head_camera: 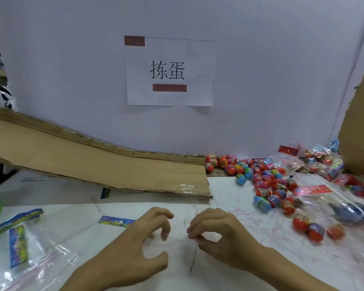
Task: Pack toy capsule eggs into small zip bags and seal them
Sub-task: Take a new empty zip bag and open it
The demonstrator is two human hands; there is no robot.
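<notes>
in the head view, both hands work low in the middle of the white table top point(118, 208). the right hand point(216, 234) pinches the edge of a thin clear plastic zip bag point(177, 238) between thumb and forefinger, so these fingers are narrow and closed on the film. the left hand point(141, 242) has its fingers curled over the other side of the same bag, with the thumb spread low; it seems to touch the film, but whether it really grips it cannot be told, because the bag is almost invisible. no egg shows inside the bag.

the small plastic capsule eggs, red, blue and pink point(267, 185), lie in a loose heap to the right, well apart from the hands. some of them are already in clear bags with red labels point(315, 190). spare clear zip bags with colourful printed strips point(23, 244) lie at the left. a sloping brown cardboard sheet point(93, 164) stands behind, under a white paper sign point(170, 70) on the wall.

the risk here is probably the bag mouth: the film is slippery and its two layers stick together, so a pinch on both layers may fail to open it. a reach to the heap may also roll the round eggs away.
</notes>
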